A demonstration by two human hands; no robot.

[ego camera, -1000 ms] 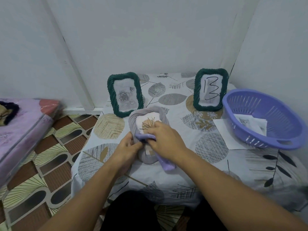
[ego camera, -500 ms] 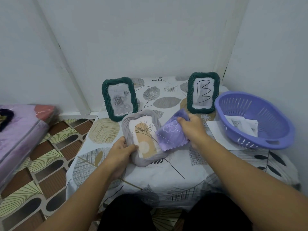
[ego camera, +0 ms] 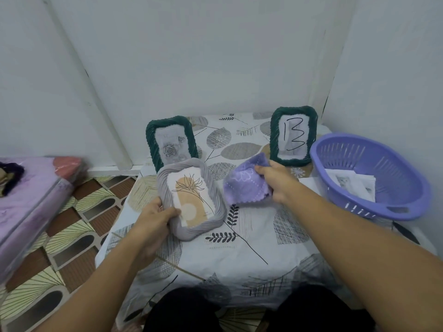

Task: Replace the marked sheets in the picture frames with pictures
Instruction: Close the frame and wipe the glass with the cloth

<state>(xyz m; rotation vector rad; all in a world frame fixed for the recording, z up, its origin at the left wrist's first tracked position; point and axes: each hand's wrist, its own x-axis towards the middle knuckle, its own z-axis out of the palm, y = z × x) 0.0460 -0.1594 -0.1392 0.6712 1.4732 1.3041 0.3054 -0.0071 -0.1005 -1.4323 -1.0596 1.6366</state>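
Note:
A grey ribbed picture frame (ego camera: pixel 211 188) with a flower picture in it is tilted up off the table, gripped at its lower left edge by my left hand (ego camera: pixel 155 218). My right hand (ego camera: pixel 279 182) holds a purple cloth (ego camera: pixel 244 185) just right of that frame. At the back left stands a green frame (ego camera: pixel 151 142) with a rose picture. A second green frame (ego camera: pixel 274 137) at the back right holds a white sheet marked "13".
A purple plastic basket (ego camera: pixel 407 168) with paper prints inside sits at the table's right. A white sheet (ego camera: pixel 308 182) lies partly beneath it. The table (ego camera: pixel 251 248) wears a leaf-patterned cloth. A mattress (ego camera: pixel 28 195) lies on the floor at left; walls close in behind and right.
My right hand has lifted the purple cloth off the grey frame and carried it to the right. My left hand has tipped the grey frame up, showing the flower picture.

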